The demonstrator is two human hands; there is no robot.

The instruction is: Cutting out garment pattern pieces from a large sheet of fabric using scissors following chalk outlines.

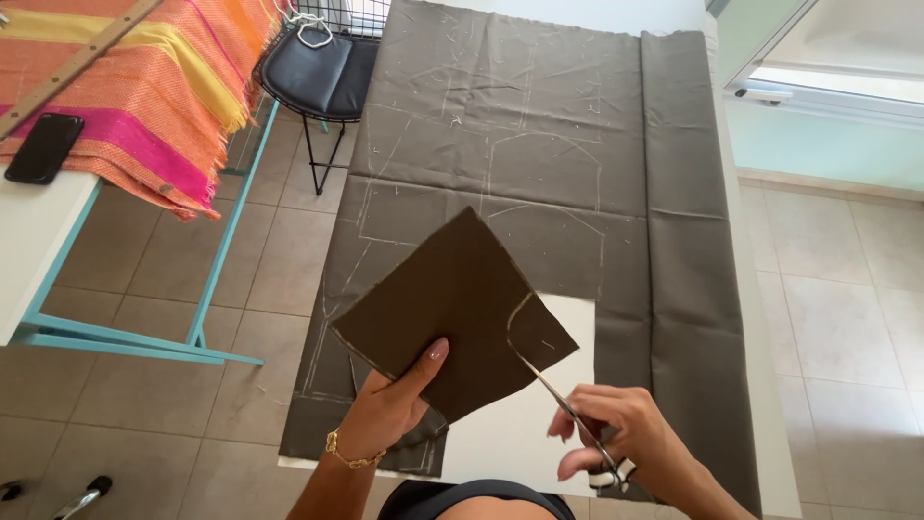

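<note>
My left hand (390, 404) holds up a cut piece of dark brown fabric (443, 308), thumb on top near its lower edge. A chalk curve is drawn on its right side. My right hand (626, 443) grips a pair of scissors (568, 409), whose blades reach into the piece's right lower edge along the chalk line. Below both lies a large sheet of the same brown fabric (539, 164) with chalk pattern outlines, spread over a white table (539, 424). A rectangular gap in the sheet shows the white tabletop.
At the upper left a second table (38, 241) with turquoise legs carries an orange, pink and yellow striped cloth (154, 87), a wooden ruler (67, 63) and a black phone (43, 147). A black wire chair (318, 72) stands between the tables. The floor is tiled.
</note>
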